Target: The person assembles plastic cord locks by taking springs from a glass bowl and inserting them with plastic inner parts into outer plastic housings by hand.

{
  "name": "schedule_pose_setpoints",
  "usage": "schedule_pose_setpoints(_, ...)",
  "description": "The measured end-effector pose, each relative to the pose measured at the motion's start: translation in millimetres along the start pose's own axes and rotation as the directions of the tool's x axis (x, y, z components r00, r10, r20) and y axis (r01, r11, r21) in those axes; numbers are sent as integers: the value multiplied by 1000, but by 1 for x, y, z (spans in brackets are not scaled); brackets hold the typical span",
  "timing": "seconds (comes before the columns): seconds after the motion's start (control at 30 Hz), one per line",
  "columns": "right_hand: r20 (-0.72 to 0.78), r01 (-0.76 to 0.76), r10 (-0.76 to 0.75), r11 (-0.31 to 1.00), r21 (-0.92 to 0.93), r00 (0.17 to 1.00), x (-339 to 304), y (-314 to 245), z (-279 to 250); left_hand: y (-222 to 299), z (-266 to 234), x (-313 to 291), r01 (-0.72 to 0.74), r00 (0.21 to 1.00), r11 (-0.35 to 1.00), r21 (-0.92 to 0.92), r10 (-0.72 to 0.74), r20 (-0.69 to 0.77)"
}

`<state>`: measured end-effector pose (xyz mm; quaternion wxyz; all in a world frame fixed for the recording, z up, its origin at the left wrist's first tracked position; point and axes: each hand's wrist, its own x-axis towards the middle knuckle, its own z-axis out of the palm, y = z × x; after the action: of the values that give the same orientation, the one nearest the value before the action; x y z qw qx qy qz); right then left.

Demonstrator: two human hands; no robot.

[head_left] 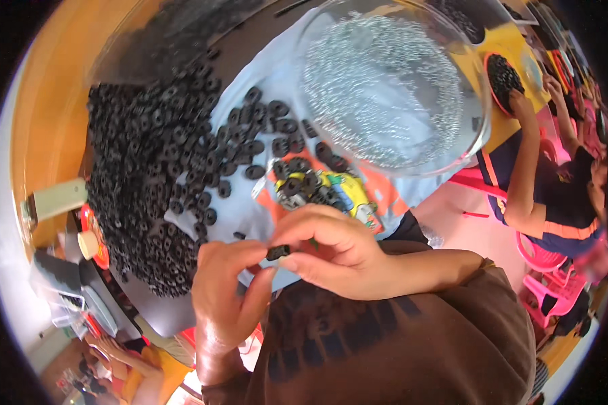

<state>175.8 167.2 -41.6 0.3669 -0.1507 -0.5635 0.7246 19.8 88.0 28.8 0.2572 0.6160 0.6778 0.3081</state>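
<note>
Part (277, 252), small and black, sits near, right of the dark heap (142, 169); your left hand (219, 287) and right hand (348, 262) pinch it narrowly. It looks light, stiff, perhaps slippery: best gripped by its ends.

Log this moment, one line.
left hand: pinching black part | right hand: pinching same part | black pile: left side | clear bowl: upper right, holds shiny bits
</note>
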Motion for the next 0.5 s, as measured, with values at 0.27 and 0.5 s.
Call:
schedule_pose_setpoints(0.27,56,248,-245,967,-65,968,-1,8,-4,27,-8,54,-40,986,999,2,39,-165)
schedule_pose_setpoints(0.5,104,327,-312,926,-190,944,-3,17,-1,54,40,142,-463,878,850,251,401,262)
